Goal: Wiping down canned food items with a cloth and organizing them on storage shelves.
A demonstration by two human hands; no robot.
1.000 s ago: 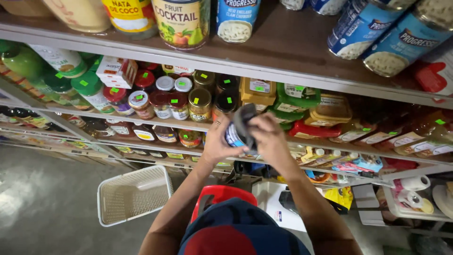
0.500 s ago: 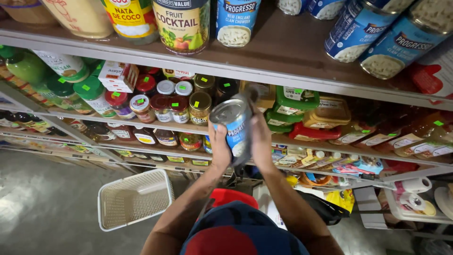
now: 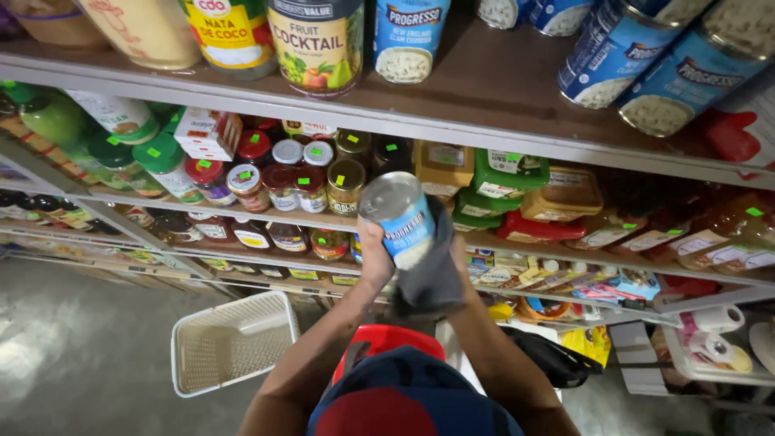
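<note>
A person seen from above holds a blue-labelled soup can (image 3: 398, 216) raised in front of grocery shelves. The can sits just below the top shelf (image 3: 452, 105), which carries matching blue cans, and in front of the shelf of small jars (image 3: 291, 178).

The left hand (image 3: 373, 257) is wrapped around the can's lower left side, fingers closed on it. The right hand (image 3: 448, 266) is mostly hidden under a dark grey cloth (image 3: 432, 270) pressed against the can's right side and base; it appears to grip the cloth against the can (its fingers cannot be seen).

Both forearms rise from the bottom of the view and meet at the can, elbows apart.

To wipe well, the left hand should likely hold the can steady while the cloth works around it, keeping clear of the jars behind.

A white plastic basket (image 3: 234, 343) stands on the floor, below and left of the can.
</note>
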